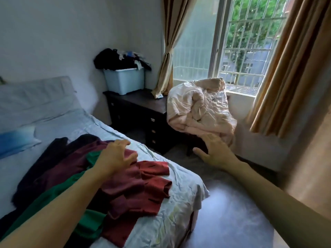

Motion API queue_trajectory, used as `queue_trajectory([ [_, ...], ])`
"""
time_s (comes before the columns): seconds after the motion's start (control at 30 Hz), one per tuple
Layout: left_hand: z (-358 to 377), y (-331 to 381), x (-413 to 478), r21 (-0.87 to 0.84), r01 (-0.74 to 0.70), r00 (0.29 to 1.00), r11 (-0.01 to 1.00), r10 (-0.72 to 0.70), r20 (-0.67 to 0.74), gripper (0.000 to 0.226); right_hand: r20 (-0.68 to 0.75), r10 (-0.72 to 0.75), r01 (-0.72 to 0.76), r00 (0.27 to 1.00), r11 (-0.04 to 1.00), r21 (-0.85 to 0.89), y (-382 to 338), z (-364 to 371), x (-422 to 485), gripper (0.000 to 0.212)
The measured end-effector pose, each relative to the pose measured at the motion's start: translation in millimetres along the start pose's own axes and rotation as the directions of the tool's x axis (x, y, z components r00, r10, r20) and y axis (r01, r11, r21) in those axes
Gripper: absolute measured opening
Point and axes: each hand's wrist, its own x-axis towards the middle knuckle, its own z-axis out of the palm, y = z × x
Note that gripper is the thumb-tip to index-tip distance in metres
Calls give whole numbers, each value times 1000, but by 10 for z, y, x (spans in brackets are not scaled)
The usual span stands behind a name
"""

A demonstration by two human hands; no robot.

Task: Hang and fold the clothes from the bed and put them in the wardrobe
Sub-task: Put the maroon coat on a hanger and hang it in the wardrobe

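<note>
A small bedroom in daylight, and the bed [157,221] with its pale, rumpled sheet fills the lower left. On the bed, towards its foot, lies the heap of clothes: a red garment [143,181] nearest the bed's edge, a maroon one [71,161] overlapping it, a green one [59,192] partly under that, and a black one [44,158] on the far side. None is folded or hung yet, so the job looks barely begun.

The left hand [114,156] hovers over the maroon cloth with its fingers [125,142] spread and loosely bent, gripping nothing; I cannot tell if they touch the fabric. The right hand [216,153] is out past the bed's edge over the floor [223,203], fingers released and straight, holding nothing.

The risk is a tangle. The garments overlap, so a grab at one could drag its neighbours, and the red one sits close enough to the edge to slide onto the floor. A careless grip could also bunch several layers together.

Beyond the bed stands a dark chest of drawers [136,111] carrying a pale blue bin [123,81] piled with dark things. Beside that, a pink quilt [198,108] is slumped below the barred window [250,42], with tan curtains [286,68] either side. A blue pillow [16,140] lies at the bed's head. No wardrobe or hanger is in view.
</note>
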Motion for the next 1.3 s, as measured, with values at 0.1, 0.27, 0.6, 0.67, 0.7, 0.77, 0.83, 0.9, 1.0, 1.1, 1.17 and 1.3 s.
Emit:
queue_trajectory([
  [0.1, -5, -159, 77, 45, 140, 990, 989, -139, -35, 66, 12, -99, 98, 995, 992, 76, -1, 194, 530, 83],
  [0.27, -45, -524, 171, 125, 318, 948, 940, -314, -49, 65, 58, -268, 257, 962, 955, 149, -222, 602, 1201, 64],
  [0.6, 166, -1530, 550, -32, 521, 846, 853, -521, -113, 52, 127, -444, 426, 887, 893, 145, -933, 1286, 2237, 64],
  [0.67, 270, -1706, 603, -113, 549, 820, 828, -560, -119, 46, 136, -496, 480, 858, 867, 137, -1075, 1427, 2407, 64],
  [0.7, 326, -1770, 614, -147, 564, 806, 813, -580, -117, 44, 140, -507, 490, 851, 861, 138, -1139, 1490, 2502, 64],
  [0.77, 435, -1876, 586, -156, 586, 791, 795, -603, -102, 44, 166, -524, 505, 836, 851, 144, -1256, 1614, 2670, 63],
  [0.83, 488, -1993, 549, -126, 611, 776, 781, -623, -97, 46, 183, -565, 542, 804, 824, 165, -1381, 1751, 2837, 62],
  [0.9, 464, -2137, 536, -119, 650, 742, 751, -660, -114, 45, 176, -601, 568, 780, 797, 205, -1528, 1882, 2998, 61],
  [1.0, 424, -2298, 524, -153, 715, 666, 682, -732, -144, 41, 197, -651, 597, 733, 754, 273, -1746, 2150, 3269, 65],
  [1.1, 416, -2330, 486, -118, 779, 597, 616, -786, -162, 42, 188, -732, 658, 655, 674, 335, -1907, 2465, 3503, 72],
  [1.17, 410, -2309, 448, -94, 821, 542, 562, -821, -178, 42, 179, -773, 673, 609, 623, 400, -2030, 2586, 3617, 71],
  [1.3, 386, -2274, 366, -59, 881, 448, 469, -868, -215, 36, 177, -829, 688, 531, 544, 480, -2344, 2778, 3810, 71],
])
